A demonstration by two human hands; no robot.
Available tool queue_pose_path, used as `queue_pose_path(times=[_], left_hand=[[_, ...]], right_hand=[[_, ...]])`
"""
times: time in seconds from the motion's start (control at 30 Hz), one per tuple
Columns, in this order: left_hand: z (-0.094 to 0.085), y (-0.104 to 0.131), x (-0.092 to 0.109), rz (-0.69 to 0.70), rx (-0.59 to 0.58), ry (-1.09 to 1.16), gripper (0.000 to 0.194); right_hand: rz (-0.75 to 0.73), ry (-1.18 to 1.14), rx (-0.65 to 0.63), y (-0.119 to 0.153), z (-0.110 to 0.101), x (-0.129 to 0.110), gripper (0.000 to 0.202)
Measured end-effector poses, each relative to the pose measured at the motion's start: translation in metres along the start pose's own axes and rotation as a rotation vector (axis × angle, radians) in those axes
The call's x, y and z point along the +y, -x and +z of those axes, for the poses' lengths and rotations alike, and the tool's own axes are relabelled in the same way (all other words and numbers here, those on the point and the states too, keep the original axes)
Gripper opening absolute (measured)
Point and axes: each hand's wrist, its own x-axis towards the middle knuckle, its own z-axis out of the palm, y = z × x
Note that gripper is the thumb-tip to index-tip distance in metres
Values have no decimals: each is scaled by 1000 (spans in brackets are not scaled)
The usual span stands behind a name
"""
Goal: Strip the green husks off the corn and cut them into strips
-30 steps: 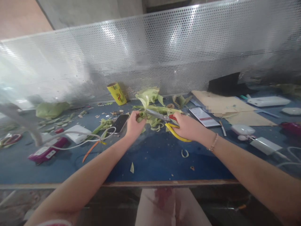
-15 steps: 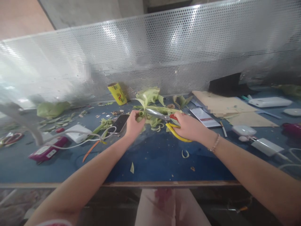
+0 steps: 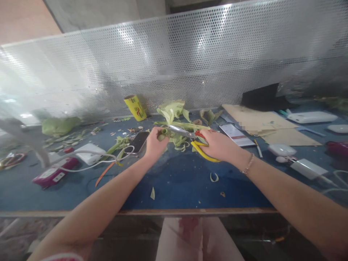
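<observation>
My right hand (image 3: 219, 145) is closed around scissors (image 3: 204, 149) with one red and one yellow handle. Their metal blades point left, up to the green leaf in my other hand; whether they are cutting it I cannot tell. My left hand (image 3: 157, 145) pinches a rolled pale green leaf (image 3: 164, 132) between thumb and fingers. Behind both hands lies a heap of pale leaves and stalks (image 3: 175, 110). Curled green trimmings (image 3: 181, 143) sit just below the blades on the blue table (image 3: 179, 185).
A yellow tube (image 3: 135, 108) stands tilted by the perforated metal screen (image 3: 185, 54). Left are a dark phone (image 3: 140, 141), a white cable, a white box (image 3: 90, 154) and a magenta box (image 3: 56, 172). Right lie a lit phone (image 3: 236, 135), brown cardboard (image 3: 255, 117) and a white charger (image 3: 309, 169).
Almost nothing differs. Both hands stay in place with the leaf and scissors, and the scissor handles sit very slightly higher.
</observation>
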Motion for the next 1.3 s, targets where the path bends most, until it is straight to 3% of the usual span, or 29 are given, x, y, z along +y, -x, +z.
queue_pose_path(times=[0.7, 1.07, 1.3], left_hand=[[-1, 1, 4, 14, 11, -40, 16], [-1, 1, 2, 11, 9, -42, 16], [-2, 1, 5, -3, 9, -36, 15]], right_hand=[[4, 104, 68, 1, -2, 4, 48], [9, 196, 53, -4, -4, 15, 35], [20, 169, 21, -1, -8, 8, 39]])
